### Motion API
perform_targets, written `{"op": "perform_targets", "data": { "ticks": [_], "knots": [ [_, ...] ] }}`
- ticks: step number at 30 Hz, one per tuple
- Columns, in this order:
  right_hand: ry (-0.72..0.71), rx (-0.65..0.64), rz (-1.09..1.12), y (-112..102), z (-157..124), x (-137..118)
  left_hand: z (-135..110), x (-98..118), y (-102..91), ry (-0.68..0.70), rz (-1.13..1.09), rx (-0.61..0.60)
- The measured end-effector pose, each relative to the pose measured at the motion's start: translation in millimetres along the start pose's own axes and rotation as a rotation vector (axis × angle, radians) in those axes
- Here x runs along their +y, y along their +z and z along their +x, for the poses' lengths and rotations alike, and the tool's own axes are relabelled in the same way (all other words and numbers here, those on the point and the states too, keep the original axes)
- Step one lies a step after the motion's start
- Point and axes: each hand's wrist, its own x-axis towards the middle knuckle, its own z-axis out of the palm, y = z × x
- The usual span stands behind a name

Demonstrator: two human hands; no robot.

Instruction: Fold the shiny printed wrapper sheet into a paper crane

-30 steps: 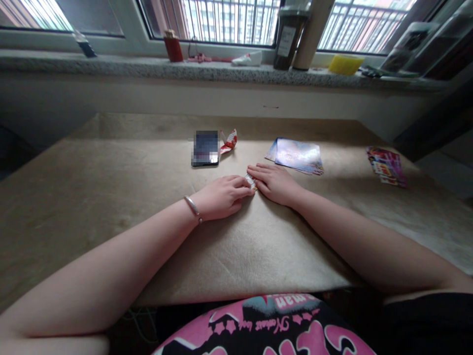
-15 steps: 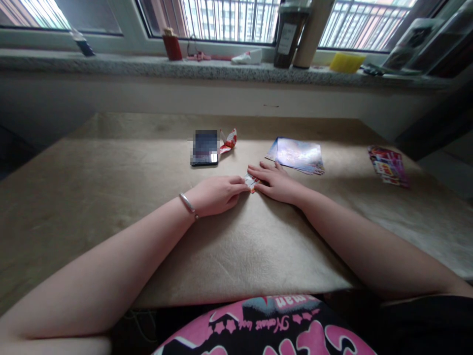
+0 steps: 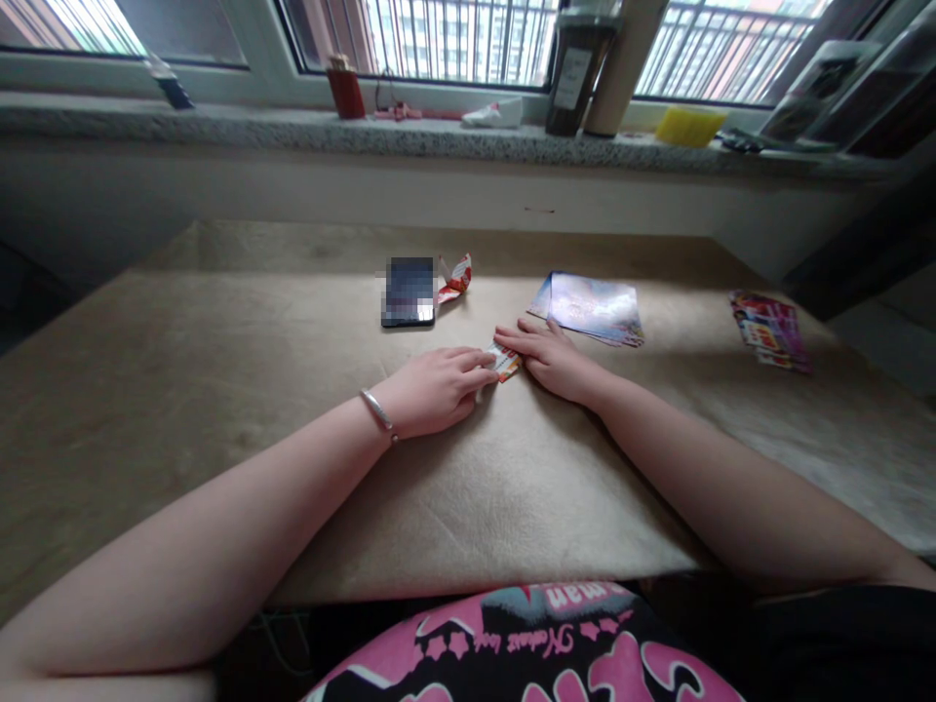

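Note:
A small piece of printed paper [image 3: 506, 362], white with orange and red, lies folded on the table between my hands. My left hand [image 3: 445, 388], with a silver bangle at the wrist, has its fingers closed over the paper's left side. The thumb is mostly hidden; a bit of white shows under the fingers. My right hand [image 3: 554, 359] lies flat from the other side, its fingers stretched out and the fingertips on the paper's upper right edge. Just behind the right hand is a stack of glossy pictured cards [image 3: 596, 304].
A dark phone-like device [image 3: 409, 297], partly pixelated, lies beyond my left hand beside a crumpled red and white wrapper [image 3: 457, 280]. More colourful cards [image 3: 771, 331] are fanned at the far right. The windowsill [image 3: 278, 134] holds a red container [image 3: 345, 90], a dark jar [image 3: 575, 78] and a yellow block [image 3: 689, 127].
My left fingers have shifted from pinching the paper's left edge to lying further over it. My right hand has drawn slightly right, exposing more of the paper. The view has moved slightly.

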Motion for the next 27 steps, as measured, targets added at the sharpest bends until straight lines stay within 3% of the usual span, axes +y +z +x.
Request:
{"op": "perform_targets", "data": {
  "ticks": [4,12,19,23,27],
  "knots": [
    [-0.010,0.026,0.070,-0.5,0.2,3.3,0.3,0.4,0.3,-0.026,0.030,-0.015],
    [0.017,0.081,-0.006,1.3,-1.7,-3.8,0.3,4.1,0.6,-0.163,0.039,-0.104],
    [-0.073,0.245,0.008,-1.4,-5.8,-0.7,1.6,3.5,2.6,-0.193,-0.005,-0.132],
    [-0.150,0.266,-0.194,-7.5,-11.5,-8.0,0.8,2.6,4.6,-0.206,-0.020,-0.137],
    [-0.198,0.187,-0.334,-13.6,-16.0,-15.0,0.4,1.9,6.2,-0.208,-0.011,-0.148]
  ]
}}
